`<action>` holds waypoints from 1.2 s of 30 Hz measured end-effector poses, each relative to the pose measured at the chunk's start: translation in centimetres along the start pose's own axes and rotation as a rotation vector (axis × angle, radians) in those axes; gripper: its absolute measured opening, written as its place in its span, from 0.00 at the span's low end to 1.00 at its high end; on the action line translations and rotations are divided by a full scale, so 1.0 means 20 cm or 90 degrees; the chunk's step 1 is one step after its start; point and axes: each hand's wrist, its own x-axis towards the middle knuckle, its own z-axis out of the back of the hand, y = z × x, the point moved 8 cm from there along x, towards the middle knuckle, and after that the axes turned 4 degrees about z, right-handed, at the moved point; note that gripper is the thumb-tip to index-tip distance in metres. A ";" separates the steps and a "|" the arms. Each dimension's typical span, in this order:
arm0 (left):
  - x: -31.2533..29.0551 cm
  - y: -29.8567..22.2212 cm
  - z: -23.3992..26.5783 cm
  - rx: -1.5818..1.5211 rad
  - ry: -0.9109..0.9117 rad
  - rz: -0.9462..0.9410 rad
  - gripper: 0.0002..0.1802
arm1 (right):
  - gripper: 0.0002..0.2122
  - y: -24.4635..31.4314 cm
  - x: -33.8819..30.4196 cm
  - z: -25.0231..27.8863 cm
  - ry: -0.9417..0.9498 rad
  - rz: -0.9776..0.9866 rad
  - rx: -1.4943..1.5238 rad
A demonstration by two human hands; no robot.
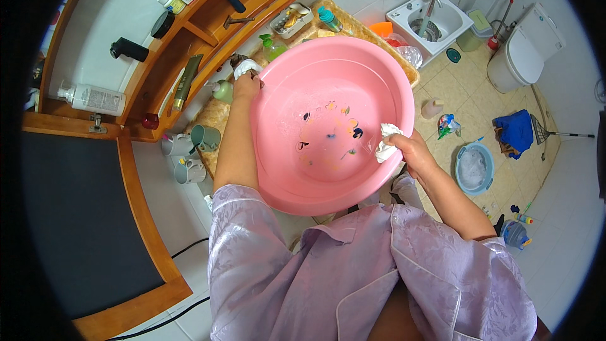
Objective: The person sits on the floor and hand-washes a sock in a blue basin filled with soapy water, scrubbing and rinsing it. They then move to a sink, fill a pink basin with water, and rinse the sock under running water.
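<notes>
While the big pink basin [328, 120] sits tilted up in front of the body, over the woven-topped worktop [218, 117], its open face turned to the camera, the left hand [246, 83] is clamped on the far-left rim, fingers curled over the edge, and that grip looks to be what holds the tilt. Over on the right, the right hand [411, 148] is closed around a bunched white cloth [386, 141], pressed against the inner wall near the right rim. Painted flowers show on the basin floor [331, 132], and a faint sheen hints that it is damp, though that is hard to be sure of. For a good wipe, I'd say keep that left grip firm so the basin doesn't swing, and work the cloth in overlapping sweeps from the rim down towards the centre, turning the wad to a fresh face as it loads up. The wall under the left hand is the likely missed spot, so the grip would need to shift along the rim for it. Mind the clutter close behind: a green spray bottle [273, 46] and a teal-capped bottle [329, 19] stand just beyond the rim, and grey mugs [189, 155] sit low on the left.
</notes>
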 end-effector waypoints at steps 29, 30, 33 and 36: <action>0.04 0.05 -0.04 0.001 -0.021 -0.018 0.19 | 0.19 0.01 0.00 -0.01 -0.018 0.018 -0.022; 0.04 0.07 -0.04 0.005 -0.027 -0.016 0.19 | 0.19 0.01 0.00 -0.03 -0.015 0.014 -0.020; 0.03 0.02 -0.04 -0.010 -0.009 -0.023 0.19 | 0.19 -0.01 0.01 0.00 -0.013 0.006 -0.008; 0.00 -0.03 -0.03 -0.045 0.012 -0.025 0.19 | 0.19 0.00 0.00 0.01 -0.020 0.002 -0.018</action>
